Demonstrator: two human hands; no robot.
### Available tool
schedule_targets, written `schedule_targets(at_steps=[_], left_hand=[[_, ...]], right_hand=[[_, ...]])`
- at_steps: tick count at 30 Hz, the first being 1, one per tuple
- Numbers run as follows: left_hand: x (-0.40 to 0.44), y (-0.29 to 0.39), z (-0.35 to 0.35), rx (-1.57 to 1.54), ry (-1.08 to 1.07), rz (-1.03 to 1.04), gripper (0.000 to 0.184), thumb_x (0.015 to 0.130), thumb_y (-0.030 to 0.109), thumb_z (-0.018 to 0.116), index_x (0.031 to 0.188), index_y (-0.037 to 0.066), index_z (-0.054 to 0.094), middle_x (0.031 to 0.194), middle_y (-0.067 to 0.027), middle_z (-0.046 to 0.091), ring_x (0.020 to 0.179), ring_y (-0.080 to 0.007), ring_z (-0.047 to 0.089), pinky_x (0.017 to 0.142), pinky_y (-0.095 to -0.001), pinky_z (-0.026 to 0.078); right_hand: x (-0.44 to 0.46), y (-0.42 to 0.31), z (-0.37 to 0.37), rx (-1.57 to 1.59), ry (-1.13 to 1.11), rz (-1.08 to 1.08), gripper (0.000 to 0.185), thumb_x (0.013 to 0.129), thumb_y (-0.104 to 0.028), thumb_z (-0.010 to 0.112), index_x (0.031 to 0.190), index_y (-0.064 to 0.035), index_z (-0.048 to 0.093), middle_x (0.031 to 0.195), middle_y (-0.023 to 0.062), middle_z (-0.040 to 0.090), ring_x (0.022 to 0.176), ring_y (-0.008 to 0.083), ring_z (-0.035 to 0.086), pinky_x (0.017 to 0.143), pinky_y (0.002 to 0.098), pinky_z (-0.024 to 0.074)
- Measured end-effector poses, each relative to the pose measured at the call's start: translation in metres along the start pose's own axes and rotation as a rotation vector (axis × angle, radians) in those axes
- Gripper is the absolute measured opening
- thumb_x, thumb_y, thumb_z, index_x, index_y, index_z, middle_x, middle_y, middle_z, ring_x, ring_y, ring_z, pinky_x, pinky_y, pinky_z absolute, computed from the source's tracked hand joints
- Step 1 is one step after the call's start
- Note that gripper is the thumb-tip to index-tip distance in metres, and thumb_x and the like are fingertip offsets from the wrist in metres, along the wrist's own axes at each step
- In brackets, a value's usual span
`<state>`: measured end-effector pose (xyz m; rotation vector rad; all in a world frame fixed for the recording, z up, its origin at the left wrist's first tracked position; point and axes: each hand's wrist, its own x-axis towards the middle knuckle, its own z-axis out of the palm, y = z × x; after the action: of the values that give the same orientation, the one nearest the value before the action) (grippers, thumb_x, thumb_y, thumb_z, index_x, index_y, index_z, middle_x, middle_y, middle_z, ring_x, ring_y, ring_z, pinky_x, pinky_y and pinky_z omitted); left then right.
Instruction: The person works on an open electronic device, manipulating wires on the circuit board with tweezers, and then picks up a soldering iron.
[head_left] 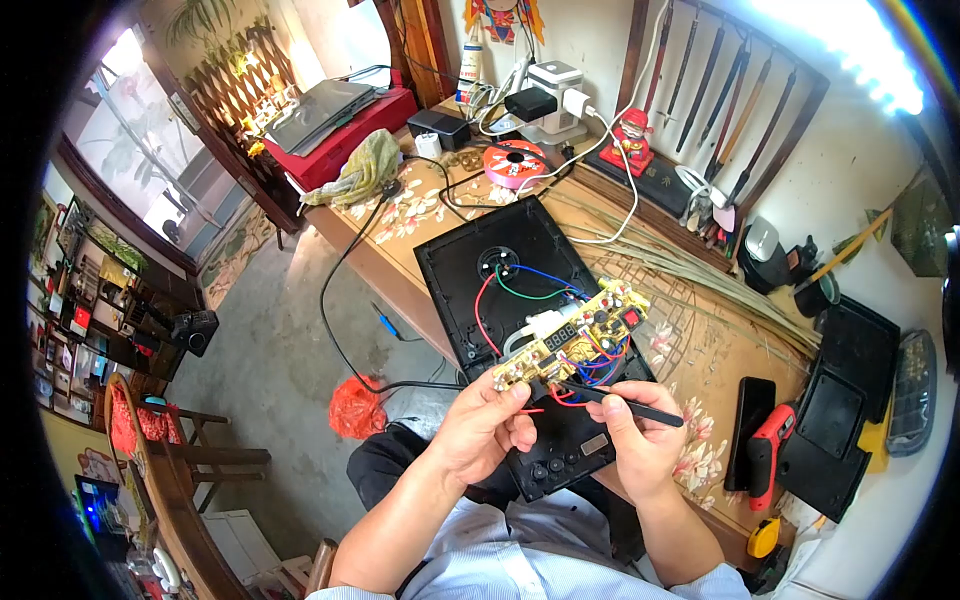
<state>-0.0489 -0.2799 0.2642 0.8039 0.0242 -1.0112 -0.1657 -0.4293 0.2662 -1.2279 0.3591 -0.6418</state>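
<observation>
My left hand [474, 428] pinches the near left end of a yellow circuit board [541, 363], which has a small digit display and several coloured wires. In my right hand [641, 445] are slim black tweezers [655, 411], their tip pointing left at the board's lower edge; whether it touches a part there I cannot tell. Below the board lies an open black appliance housing [455, 250], reaching over the table's near edge toward my lap. Red, green and blue wires run from its round fitting [497, 262] up to the board.
A red-and-black power tool [770, 455], a black phone [750, 425] and a yellow tape measure [764, 537] lie at the right. Behind are a solder-like spool [514, 163], a white power strip [555, 100] and dry stalks [690, 265]. A black cable [325, 290] hangs over the left edge.
</observation>
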Motion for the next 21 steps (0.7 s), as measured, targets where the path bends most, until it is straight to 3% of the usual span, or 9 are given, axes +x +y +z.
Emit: schedule_targets(at_steps=[7, 9, 19, 21], left_hand=[[-0.001, 0.001, 0.0, -0.002, -0.047, 0.0, 0.031, 0.096, 0.019, 0.058, 0.123, 0.006, 0.05, 0.102, -0.0061, 0.064, 0.062, -0.0119, 0.063, 0.052, -0.0258, 0.053], [-0.001, 0.001, 0.004, 0.014, 0.021, 0.006, 0.033, 0.094, 0.02, 0.061, 0.123, 0.007, 0.051, 0.085, -0.0002, 0.06, 0.056, -0.0129, 0.06, 0.047, -0.0262, 0.05], [0.0, 0.0, 0.0, 0.009, 0.004, -0.002, 0.034, 0.094, 0.02, 0.06, 0.124, 0.005, 0.051, 0.094, -0.0048, 0.064, 0.056, -0.0132, 0.06, 0.049, -0.0266, 0.051], [0.0, 0.001, 0.001, -0.011, -0.018, -0.007, 0.027, 0.096, 0.02, 0.059, 0.117, 0.005, 0.054, 0.091, -0.0049, 0.066, 0.06, -0.0116, 0.063, 0.052, -0.0261, 0.052]], right_hand=[[0.0, 0.001, 0.001, -0.026, -0.007, 0.005, 0.018, 0.09, -0.004, 0.065, 0.103, 0.005, 0.058, 0.092, 0.0133, 0.069, 0.084, 0.0148, 0.067, 0.076, 0.0257, 0.0541], [0.0, 0.002, 0.001, -0.022, -0.005, 0.0, 0.017, 0.09, -0.004, 0.065, 0.103, 0.0052, 0.058, 0.092, 0.0136, 0.069, 0.084, 0.0148, 0.067, 0.076, 0.0258, 0.0541], [-0.001, 0.014, -0.002, -0.184, -0.024, -0.206, 0.015, 0.089, -0.003, 0.066, 0.101, 0.0051, 0.061, 0.092, 0.0133, 0.07, 0.08, 0.0138, 0.067, 0.07, 0.025, 0.0532], [0.0, 0.013, -0.002, -0.23, -0.03, -0.252, 0.014, 0.089, -0.003, 0.067, 0.1, 0.0044, 0.062, 0.091, 0.0128, 0.07, 0.079, 0.0131, 0.067, 0.069, 0.0244, 0.0529]])
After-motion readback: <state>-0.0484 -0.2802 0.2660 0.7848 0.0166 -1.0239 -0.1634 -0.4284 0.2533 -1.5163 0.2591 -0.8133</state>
